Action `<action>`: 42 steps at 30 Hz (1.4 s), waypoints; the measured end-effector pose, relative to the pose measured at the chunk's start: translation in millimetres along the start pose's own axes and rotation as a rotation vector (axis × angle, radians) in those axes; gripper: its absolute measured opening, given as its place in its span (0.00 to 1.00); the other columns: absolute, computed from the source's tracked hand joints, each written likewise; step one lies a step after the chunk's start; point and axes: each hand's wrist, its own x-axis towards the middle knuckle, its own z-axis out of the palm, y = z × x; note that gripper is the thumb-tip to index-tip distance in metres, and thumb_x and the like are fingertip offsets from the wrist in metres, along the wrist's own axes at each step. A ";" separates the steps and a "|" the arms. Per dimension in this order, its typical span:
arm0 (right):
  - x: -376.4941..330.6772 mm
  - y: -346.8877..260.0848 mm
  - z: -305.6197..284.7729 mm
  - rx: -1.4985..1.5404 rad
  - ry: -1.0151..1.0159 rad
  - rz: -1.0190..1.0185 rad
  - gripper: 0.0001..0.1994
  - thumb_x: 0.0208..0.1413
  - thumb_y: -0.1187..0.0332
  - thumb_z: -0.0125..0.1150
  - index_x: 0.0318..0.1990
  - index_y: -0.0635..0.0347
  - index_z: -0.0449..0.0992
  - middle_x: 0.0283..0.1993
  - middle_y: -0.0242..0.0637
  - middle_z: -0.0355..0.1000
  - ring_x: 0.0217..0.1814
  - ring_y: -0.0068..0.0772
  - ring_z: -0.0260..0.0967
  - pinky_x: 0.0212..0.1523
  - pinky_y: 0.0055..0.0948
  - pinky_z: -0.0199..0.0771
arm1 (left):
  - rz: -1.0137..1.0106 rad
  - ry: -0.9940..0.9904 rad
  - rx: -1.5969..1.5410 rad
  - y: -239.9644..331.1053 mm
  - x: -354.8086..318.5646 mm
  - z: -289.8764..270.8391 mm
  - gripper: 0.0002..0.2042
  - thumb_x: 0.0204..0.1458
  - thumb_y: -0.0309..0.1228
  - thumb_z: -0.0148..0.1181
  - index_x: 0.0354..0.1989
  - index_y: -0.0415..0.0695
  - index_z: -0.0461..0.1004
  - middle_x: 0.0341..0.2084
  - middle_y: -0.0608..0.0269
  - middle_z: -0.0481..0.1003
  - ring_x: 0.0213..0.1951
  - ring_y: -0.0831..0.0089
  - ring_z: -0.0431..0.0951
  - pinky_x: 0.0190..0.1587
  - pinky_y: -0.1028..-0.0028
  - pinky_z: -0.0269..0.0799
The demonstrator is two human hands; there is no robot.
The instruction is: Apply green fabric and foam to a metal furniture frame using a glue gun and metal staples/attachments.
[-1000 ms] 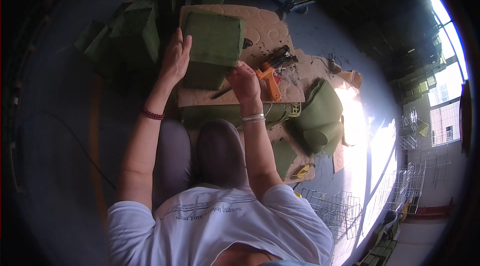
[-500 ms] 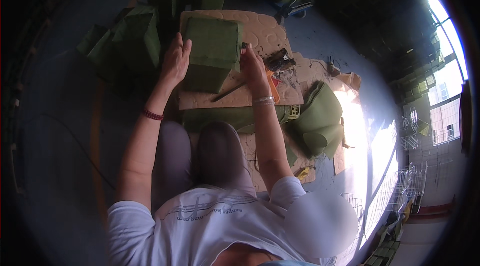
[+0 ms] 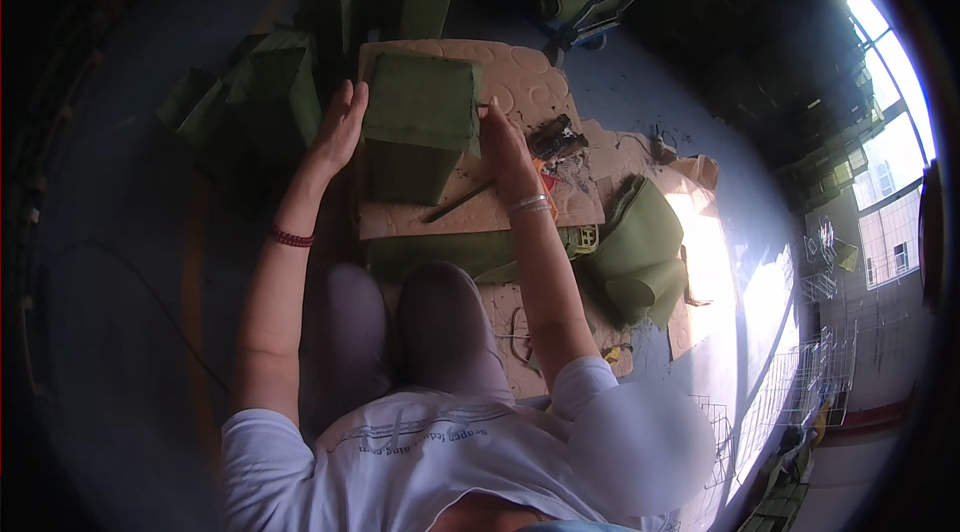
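Observation:
A green box-shaped piece [image 3: 420,97] of sheet material, its flat top facing me, stands on a brown cardboard sheet [image 3: 525,82] before my knees. Along its left side lies my left hand [image 3: 340,127], fingers stretched out, close against the wall. My right hand [image 3: 507,147] is at the right edge, its fingers bent and pinched; whatever they hold is too small and dark to make out. Under the right wrist, a thin dark stick [image 3: 460,202] rests on the cardboard. An orange-handled tool [image 3: 545,177] lies partly hidden beside that wrist, near a blackened clump [image 3: 558,137].
Several open green box shapes [image 3: 270,82] stand at the far left. A rolled green sheet [image 3: 635,252] lies to the right of the cardboard. Farther off is a metal-framed cart [image 3: 620,2] with green material. Wire racks [image 3: 815,372] stand at the right by the window.
The whole scene sits slightly lower in the picture. My left hand has eased off the box's top edge to its side. The right fingers have shifted slightly along the right edge.

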 end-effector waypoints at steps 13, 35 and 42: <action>65.1 -3.8 7.6 0.127 0.013 0.018 0.10 0.59 0.64 0.51 0.36 0.63 0.72 0.32 0.28 0.70 0.31 0.19 0.66 0.34 0.19 0.67 | 0.021 0.023 0.040 -24.2 86.7 35.5 0.38 0.57 0.57 0.28 0.63 0.32 0.46 0.62 0.39 0.49 0.64 0.52 0.49 0.64 0.67 0.47; 113.8 14.7 -108.5 0.060 -0.160 0.087 0.12 0.60 0.65 0.49 0.42 0.65 0.72 0.31 0.31 0.71 0.30 0.23 0.66 0.33 0.22 0.67 | 0.101 -0.018 0.177 13.0 89.5 66.6 0.35 0.57 0.57 0.25 0.61 0.37 0.51 0.58 0.44 0.57 0.60 0.51 0.57 0.59 0.55 0.53; 62.0 1.0 13.2 0.254 -0.053 0.154 0.14 0.61 0.63 0.47 0.43 0.67 0.71 0.38 0.34 0.72 0.37 0.26 0.70 0.41 0.23 0.69 | -0.024 0.067 0.318 -24.0 74.3 25.8 0.34 0.57 0.55 0.26 0.61 0.39 0.51 0.59 0.46 0.57 0.60 0.53 0.58 0.57 0.55 0.54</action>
